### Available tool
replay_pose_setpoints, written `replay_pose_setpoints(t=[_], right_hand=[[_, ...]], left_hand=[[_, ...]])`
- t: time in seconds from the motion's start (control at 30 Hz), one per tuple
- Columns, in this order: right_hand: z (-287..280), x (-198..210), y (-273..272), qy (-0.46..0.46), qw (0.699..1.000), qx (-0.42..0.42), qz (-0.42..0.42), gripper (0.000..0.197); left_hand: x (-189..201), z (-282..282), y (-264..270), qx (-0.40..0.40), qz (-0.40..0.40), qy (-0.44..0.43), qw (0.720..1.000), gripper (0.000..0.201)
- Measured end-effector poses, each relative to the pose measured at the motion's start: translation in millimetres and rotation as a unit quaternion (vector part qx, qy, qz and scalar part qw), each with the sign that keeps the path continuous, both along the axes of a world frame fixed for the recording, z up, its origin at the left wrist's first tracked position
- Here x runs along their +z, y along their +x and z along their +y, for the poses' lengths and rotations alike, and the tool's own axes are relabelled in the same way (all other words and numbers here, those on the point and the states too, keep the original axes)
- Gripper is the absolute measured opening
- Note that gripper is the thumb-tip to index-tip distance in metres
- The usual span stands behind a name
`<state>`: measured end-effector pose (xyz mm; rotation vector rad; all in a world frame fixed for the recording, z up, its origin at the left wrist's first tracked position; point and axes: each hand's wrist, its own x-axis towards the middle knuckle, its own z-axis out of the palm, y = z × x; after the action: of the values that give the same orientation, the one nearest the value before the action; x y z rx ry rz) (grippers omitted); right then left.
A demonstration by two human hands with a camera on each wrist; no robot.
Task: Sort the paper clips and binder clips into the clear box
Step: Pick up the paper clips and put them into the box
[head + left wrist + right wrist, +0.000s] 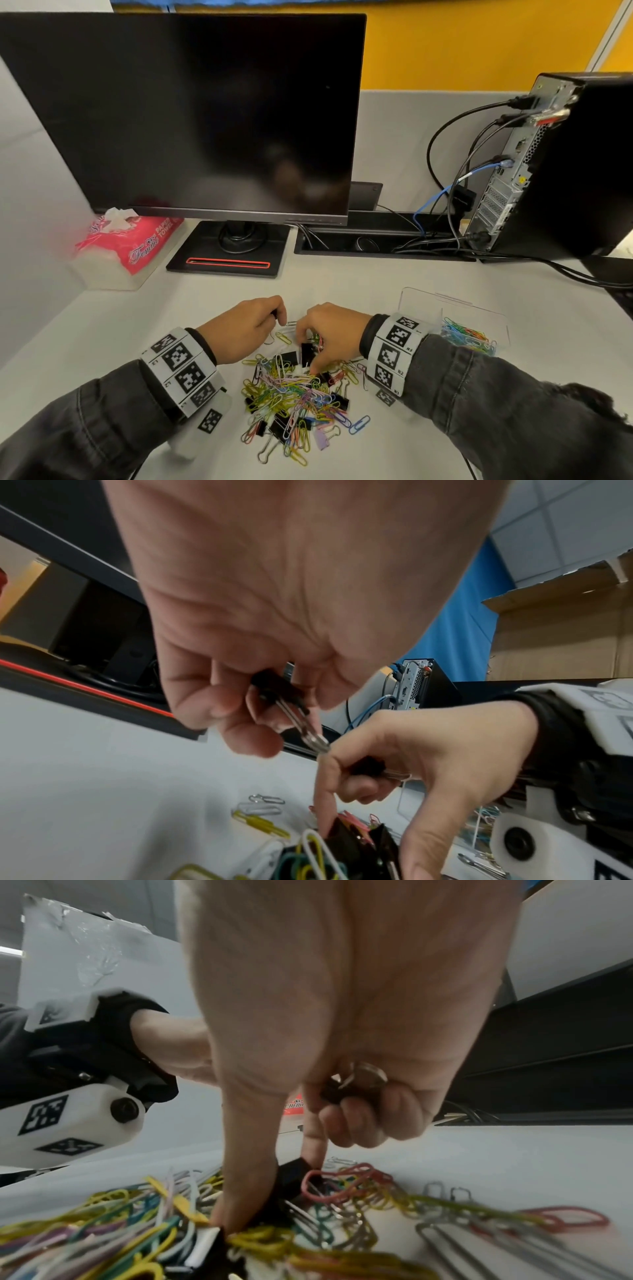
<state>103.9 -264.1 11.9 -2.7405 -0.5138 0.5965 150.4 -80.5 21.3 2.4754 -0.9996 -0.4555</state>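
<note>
A mixed pile of coloured paper clips and black binder clips [294, 397] lies on the white desk in front of me. My left hand [275, 317] hovers at the pile's far edge and pinches a black binder clip [277, 688] with silver handles. My right hand [306, 354] reaches down into the pile. Its thumb and forefinger pinch a black binder clip [291, 1180] that lies there, while its curled fingers hold another binder clip [346, 1088]. The clear box [421, 301] stands open to the right, with several coloured paper clips [466, 337] in it.
A dark monitor [191, 113] on a black stand [229, 253] fills the back of the desk. A pink tissue pack [130, 243] sits at the back left. A black computer tower [565, 164] with several cables [445, 192] stands at the back right.
</note>
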Motion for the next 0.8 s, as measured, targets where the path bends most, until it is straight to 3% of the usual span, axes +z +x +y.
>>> replay_pose_setpoints(t=[0.1,0.37,0.63,0.8], right_hand=[[0,-3,-1,0.005,1.000,-0.003,0.021,0.051],[-6,-3,-8,0.057,0.998,0.008,0.032,0.034],[-24,32,-30,0.143,0.989,-0.033,-0.038,0.025],[-61,38,-74,0.074,0.994,-0.078,-0.034,0.015]], left_hand=[[-1,-3,-3,-0.016,-0.013,0.005,1.000,0.013],[-2,-3,-2,-0.023,-0.013,0.030,0.999,0.014],[4,-1,-6,-0.026,-0.017,0.055,0.998,0.022],[18,-18,-31,-0.088,0.026,0.005,0.996,0.022]])
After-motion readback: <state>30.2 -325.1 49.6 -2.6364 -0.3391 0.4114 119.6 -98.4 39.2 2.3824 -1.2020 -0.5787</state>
